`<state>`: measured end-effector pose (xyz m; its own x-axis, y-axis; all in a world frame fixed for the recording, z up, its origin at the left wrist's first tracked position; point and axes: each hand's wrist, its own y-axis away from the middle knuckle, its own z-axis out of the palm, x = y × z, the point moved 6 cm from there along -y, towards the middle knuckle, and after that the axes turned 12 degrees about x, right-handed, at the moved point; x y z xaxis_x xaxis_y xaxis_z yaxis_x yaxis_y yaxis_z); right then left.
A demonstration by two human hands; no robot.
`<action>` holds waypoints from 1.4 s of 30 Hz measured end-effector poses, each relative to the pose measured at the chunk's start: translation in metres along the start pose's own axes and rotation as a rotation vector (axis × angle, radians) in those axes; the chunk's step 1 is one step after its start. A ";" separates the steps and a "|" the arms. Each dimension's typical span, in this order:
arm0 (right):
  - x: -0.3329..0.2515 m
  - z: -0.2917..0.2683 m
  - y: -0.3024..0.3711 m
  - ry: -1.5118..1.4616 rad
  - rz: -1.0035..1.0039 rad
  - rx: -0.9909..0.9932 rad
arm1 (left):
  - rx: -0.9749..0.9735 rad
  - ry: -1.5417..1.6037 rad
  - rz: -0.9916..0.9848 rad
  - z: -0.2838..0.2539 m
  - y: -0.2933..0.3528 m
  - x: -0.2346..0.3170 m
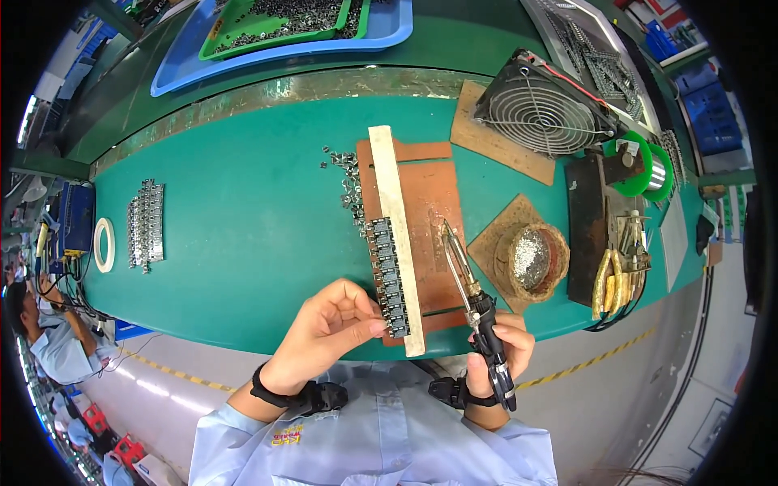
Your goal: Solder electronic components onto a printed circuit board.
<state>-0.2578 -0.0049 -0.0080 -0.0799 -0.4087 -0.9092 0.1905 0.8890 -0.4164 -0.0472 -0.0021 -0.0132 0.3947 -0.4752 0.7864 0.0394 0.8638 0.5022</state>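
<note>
My right hand [509,348] is wrapped round a black-handled soldering iron [485,316], with a thin metal tube beside its shaft. The iron's tip points away from me, over a reddish-brown board [434,190]. A pale wooden bar [393,190] lies lengthwise on that board. Along the bar's left side runs a row of black components [387,271] with metal pins. My left hand [324,332] has thumb and fingers closed at the row's near end; whatever is between the fingertips is too small to make out. Loose small metal parts [351,190] are scattered left of the board.
On the right stand a round pot of silvery bits [532,259], a black fan [547,109], a green solder spool [648,168] and a dark metal box [585,235]. A tape roll [104,245] and finished-looking component rows [147,225] lie left. Beyond is a blue tray [284,58].
</note>
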 end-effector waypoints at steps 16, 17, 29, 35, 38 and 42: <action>-0.040 -0.020 0.009 0.067 -0.157 -0.291 | 0.014 0.025 -0.061 -0.001 -0.002 0.001; -0.040 -0.019 0.008 0.069 -0.141 -0.300 | 0.016 0.025 -0.060 0.000 -0.002 0.002; -0.039 -0.014 0.003 0.098 -0.096 -0.362 | 0.046 0.016 -0.073 0.000 -0.003 0.002; -0.041 -0.012 0.000 0.100 -0.096 -0.379 | 0.012 0.014 -0.061 0.000 -0.003 0.003; -0.041 -0.012 0.000 0.097 -0.106 -0.400 | -0.007 0.011 -0.054 0.000 -0.003 0.002; -0.042 -0.012 0.001 0.092 -0.124 -0.408 | -0.005 0.006 -0.051 -0.001 -0.003 0.002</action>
<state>-0.2658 0.0151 0.0297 -0.1686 -0.5141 -0.8410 -0.2267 0.8506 -0.4745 -0.0460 -0.0056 -0.0136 0.3975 -0.5173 0.7579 0.0636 0.8395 0.5396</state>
